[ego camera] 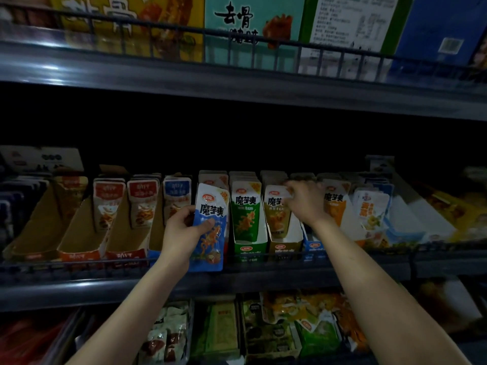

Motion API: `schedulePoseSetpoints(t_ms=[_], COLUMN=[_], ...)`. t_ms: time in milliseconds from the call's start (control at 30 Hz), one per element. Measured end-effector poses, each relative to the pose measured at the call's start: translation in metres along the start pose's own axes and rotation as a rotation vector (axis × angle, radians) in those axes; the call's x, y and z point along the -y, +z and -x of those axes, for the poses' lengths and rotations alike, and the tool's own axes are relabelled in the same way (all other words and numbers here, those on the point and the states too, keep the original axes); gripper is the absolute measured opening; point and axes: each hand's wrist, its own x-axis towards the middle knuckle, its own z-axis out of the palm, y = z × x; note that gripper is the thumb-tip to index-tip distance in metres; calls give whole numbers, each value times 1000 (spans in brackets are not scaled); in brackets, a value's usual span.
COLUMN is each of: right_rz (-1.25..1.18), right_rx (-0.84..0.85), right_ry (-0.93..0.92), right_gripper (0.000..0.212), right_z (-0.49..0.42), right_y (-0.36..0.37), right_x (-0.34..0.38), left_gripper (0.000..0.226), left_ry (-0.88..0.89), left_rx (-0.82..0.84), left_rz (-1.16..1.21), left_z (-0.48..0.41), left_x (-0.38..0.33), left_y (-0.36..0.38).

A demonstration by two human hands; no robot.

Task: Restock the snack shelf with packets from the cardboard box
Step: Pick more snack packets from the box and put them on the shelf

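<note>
My left hand (181,231) grips a blue and white snack packet (210,222), held upright in front of the middle shelf's rail. My right hand (305,201) reaches into the row of brown-yellow packets (276,206), its fingers curled on the top edge of the front packets. A green packet row (246,212) stands between the two. Each row sits in an open display carton on the middle shelf (263,275). The cardboard box is out of view.
Left of my hand stand half-empty brown cartons (81,233) with red and blue packets. Orange and white packets (369,206) fill the right. Large snack boxes (253,25) sit on the top shelf behind a wire rail. Loose packets (290,325) fill the lower shelf.
</note>
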Motion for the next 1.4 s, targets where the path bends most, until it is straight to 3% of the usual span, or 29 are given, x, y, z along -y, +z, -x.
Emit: schedulePoseSetpoints(t_ms=[300, 400, 467, 600, 667, 767, 867, 1000, 1167, 1267, 1400], right_rz=[215, 219, 51, -765, -1055, -1267, -1330, -1248, -1181, -1141, -1062], right_rx=[-167, -297, -352, 149, 305, 402, 416, 270, 32, -66, -174], right_ry=[-48, -62, -35, 176, 301, 441, 445, 360, 295, 331, 392], right_gripper=[41, 40, 37, 49, 49, 28, 12, 14, 17, 11, 8], right_z=[2, 7, 18, 65, 85, 98, 99, 85, 71, 73, 79], right_y=[18, 14, 7, -24, -31, -35, -41, -51, -63, -69, -78], right_x=[0, 1, 10, 53, 68, 77, 82, 88, 72, 43, -9], left_gripper=[23, 23, 22, 23, 25, 23, 21, 22, 26, 32, 33], left_ry=[0, -10, -26, -62, -71, -52, -47, 61, 225, 412, 567], left_rx=[-12, -10, 7, 136, 237, 293, 271, 129, -101, -78, 43], left_rz=[6, 15, 16, -19, -11, -38, -33, -113, -577, -778, -830], left_z=[-1, 1, 3, 17, 28, 41, 44, 38, 24, 26, 24], left_x=[-2, -3, -4, -2, 0, 5, 6, 3, 10, 7, 9], left_y=[3, 3, 2, 3, 8, 13, 8, -16, -45, -25, 28])
